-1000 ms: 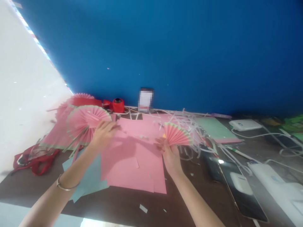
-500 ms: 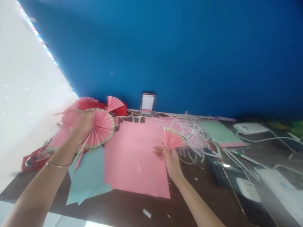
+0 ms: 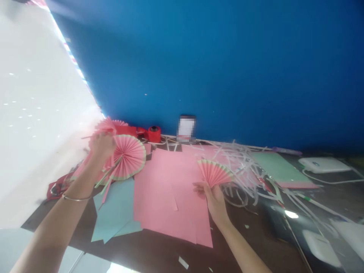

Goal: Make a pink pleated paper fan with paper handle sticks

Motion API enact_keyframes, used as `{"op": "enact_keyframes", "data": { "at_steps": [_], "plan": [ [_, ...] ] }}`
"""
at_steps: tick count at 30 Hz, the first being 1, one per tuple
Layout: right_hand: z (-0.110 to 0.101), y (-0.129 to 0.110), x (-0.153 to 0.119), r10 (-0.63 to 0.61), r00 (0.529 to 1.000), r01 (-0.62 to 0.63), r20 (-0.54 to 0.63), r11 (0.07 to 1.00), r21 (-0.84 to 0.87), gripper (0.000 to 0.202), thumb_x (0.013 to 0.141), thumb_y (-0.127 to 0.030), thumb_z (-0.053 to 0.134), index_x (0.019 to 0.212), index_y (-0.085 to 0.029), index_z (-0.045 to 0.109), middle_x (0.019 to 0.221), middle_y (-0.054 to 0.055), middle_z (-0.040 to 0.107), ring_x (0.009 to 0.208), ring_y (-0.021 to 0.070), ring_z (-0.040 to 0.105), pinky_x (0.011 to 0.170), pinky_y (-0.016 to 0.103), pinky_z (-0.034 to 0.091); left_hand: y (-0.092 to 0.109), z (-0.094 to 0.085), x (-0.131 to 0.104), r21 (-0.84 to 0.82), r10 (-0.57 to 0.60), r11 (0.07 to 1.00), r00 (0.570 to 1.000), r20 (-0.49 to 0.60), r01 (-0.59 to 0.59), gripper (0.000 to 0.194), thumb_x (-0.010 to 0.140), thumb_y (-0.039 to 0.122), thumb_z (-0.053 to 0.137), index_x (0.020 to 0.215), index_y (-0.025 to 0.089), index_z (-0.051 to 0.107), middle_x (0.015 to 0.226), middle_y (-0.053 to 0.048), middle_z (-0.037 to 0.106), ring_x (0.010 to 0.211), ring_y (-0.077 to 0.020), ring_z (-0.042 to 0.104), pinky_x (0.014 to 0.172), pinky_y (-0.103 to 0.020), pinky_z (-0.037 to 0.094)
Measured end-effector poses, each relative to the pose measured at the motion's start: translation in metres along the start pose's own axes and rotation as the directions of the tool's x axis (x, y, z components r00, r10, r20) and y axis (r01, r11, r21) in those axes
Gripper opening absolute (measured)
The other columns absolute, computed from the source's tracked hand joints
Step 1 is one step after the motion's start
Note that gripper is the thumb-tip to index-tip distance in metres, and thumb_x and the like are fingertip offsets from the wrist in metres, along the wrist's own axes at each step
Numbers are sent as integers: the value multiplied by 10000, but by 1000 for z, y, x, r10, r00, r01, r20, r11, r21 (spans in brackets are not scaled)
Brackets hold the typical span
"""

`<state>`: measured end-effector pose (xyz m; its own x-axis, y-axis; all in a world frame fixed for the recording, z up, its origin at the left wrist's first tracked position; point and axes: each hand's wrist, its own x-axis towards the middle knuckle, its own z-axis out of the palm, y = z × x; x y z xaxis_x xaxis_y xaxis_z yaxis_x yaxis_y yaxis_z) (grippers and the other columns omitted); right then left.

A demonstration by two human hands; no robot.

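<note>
My left hand (image 3: pixel 102 146), blurred by motion, is closed at the back left over a pile of pink pleated paper. A small pink pleated paper fan (image 3: pixel 108 124) shows just above its fingers and appears held there. Right beside that hand lies a round pleated pink fan (image 3: pixel 129 156) with a pale green rim and thin strips at its centre. My right hand (image 3: pixel 216 201) pinches the lower point of a half-open pink paper fan (image 3: pixel 214 172) with a green edge. That fan is above the right side of the stacked pink sheets (image 3: pixel 165 189).
Pale green-blue sheets (image 3: pixel 116 206) lie left of the pink stack. A tangle of white paper strips (image 3: pixel 241 167) spreads to the right. Red tape (image 3: pixel 154 134) stands by the blue partition (image 3: pixel 199 68). A dark phone-like slab, white devices (image 3: pixel 324 165) and cables lie at the right.
My left hand has drawn the small pink fan leftward, toward the pile, uncovering more of the round fan. My right hand keeps its fan. The view has shifted slightly left.
</note>
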<state>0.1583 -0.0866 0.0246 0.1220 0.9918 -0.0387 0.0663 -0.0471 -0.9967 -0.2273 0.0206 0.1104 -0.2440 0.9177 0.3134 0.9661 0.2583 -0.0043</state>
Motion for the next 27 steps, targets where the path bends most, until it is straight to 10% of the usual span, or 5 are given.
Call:
{"op": "enact_keyframes", "data": {
  "at_steps": [4, 9, 13, 21, 27],
  "plan": [
    [-2, 3, 1, -13, 999, 11, -47, 999, -42, 372, 782, -528, 518, 772, -171, 624, 602, 31, 602, 580, 154, 562, 564, 279, 445, 29, 5, -37, -82, 170, 978, 960, -222, -192, 358, 825, 227, 379, 1133, 111, 522, 1178, -191, 497, 1139, -347, 401, 919, -498, 330],
    [-4, -1, 2, -75, 997, 73, -33, 996, -53, 363, 807, -504, 496, 597, -212, 441, 497, -44, 429, 479, 113, 418, 497, 263, 362, 87, 15, -118, -304, 485, 836, 874, 21, -456, 349, 851, 327, 393, 1117, 150, 534, 1128, -134, 562, 1027, -261, 525, 877, -407, 413],
    [-11, -7, 5, -80, 995, 77, -58, 996, -50, 348, 802, -475, 516, 593, -225, 393, 493, -60, 365, 470, 106, 368, 483, 254, 336, 109, 26, -165, -437, 739, 657, 639, 214, -614, 1068, 580, 725, 549, 1381, 90, 239, 1401, -234, 282, 1294, -420, 216, 1016, -546, 241],
    [-32, -4, 22, -113, 992, 105, -51, 985, -139, 476, 826, -561, 385, 503, -213, 394, 466, -33, 405, 481, 120, 418, 528, 271, 364, 119, 37, -181, -516, 808, 574, 541, 231, -636, 931, 739, 711, 369, 1423, 130, 120, 1468, -208, 46, 1326, -417, -16, 1053, -575, 138],
    [-67, 2, 37, -247, 933, 48, -260, 804, -592, 497, 810, -563, 335, 702, -158, 601, 598, 57, 581, 626, 203, 538, 646, 337, 421, 138, 30, -182, -639, 898, 407, 415, 148, -653, 893, 724, 656, 476, 1418, 192, 158, 1486, -141, 70, 1341, -387, 26, 1066, -571, 114]
  ]
}}
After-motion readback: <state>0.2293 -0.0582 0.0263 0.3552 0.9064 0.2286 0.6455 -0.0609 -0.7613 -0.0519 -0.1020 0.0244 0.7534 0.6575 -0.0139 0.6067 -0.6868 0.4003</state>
